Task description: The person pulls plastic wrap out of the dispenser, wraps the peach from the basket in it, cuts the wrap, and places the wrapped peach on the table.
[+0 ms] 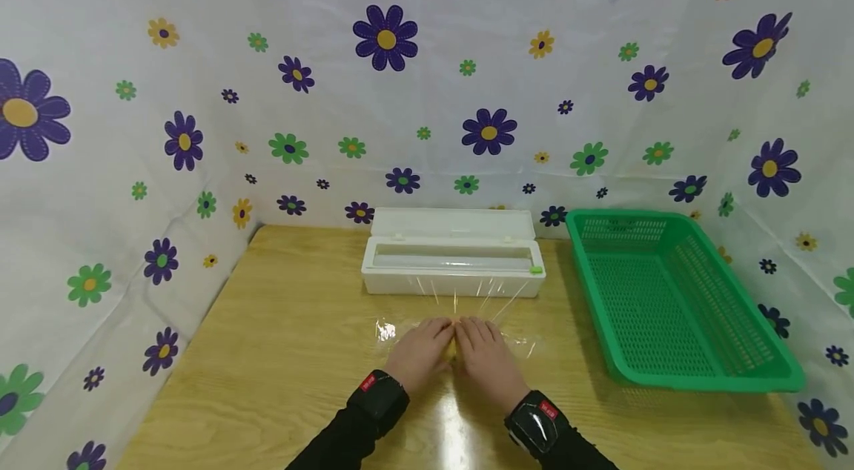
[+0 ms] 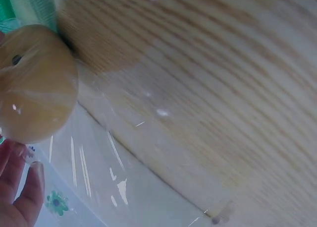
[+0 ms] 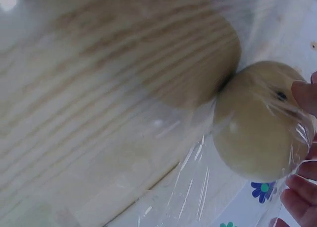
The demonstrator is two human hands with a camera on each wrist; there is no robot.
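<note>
A round, pale yellow fruit, pear-like [image 2: 39, 98], with a small dark spot at its end, lies on the table under clear plastic wrap [image 3: 198, 172]. My left hand [image 1: 420, 353] and right hand [image 1: 485, 357] meet over it, fingertips close together, and largely hide it in the head view. Both hands gather the wrap against the fruit, thumbs and fingers bent around its sides. Taut creases in the film run from my fingers back to a white wrap dispenser [image 1: 454, 284], whose lid stands raised with the roll inside.
A green plastic basket [image 1: 707, 383] stands to the right of the dispenser. A small green slider [image 1: 536, 270] sits at the dispenser's right end. The wooden table [image 1: 287, 307] meets a flower-printed cloth [image 1: 427, 84] at the back and sides.
</note>
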